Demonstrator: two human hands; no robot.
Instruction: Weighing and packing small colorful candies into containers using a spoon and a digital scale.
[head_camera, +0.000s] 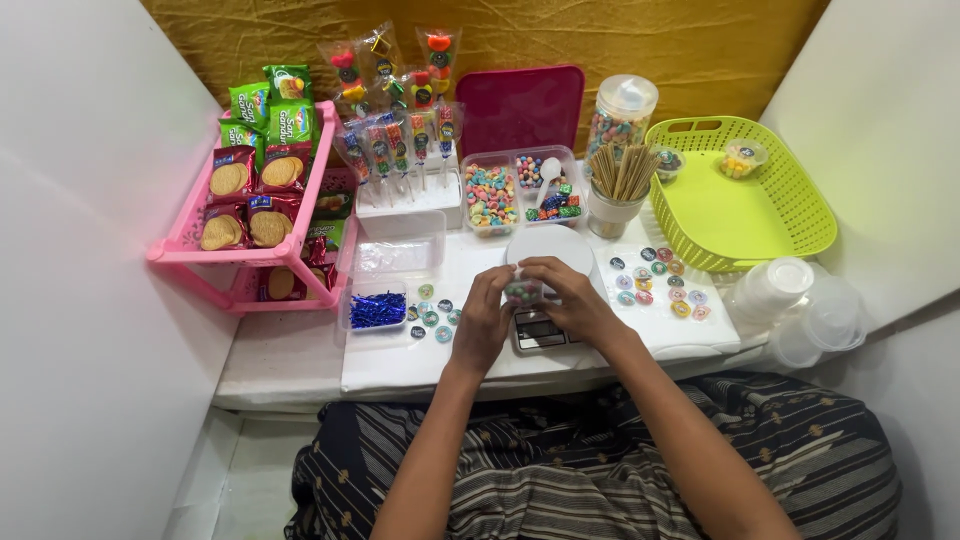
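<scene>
both hands, left hand (483, 320) and right hand (572, 300), grasp a small candy cup (522, 291) just above the scale (540, 328); stickers (660, 281) lie right of the scale.

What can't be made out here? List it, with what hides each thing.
Head view only:
- small clear cup: mostly covered by the left hand and right hand; contents too small to tell.
- kitchen scale: display hidden under the hands.
- round stickers: designs too small.
- pink rack: lower shelf hidden by the upper one.
- stacked clear lids: count unclear, see-through and overlapping.
</scene>
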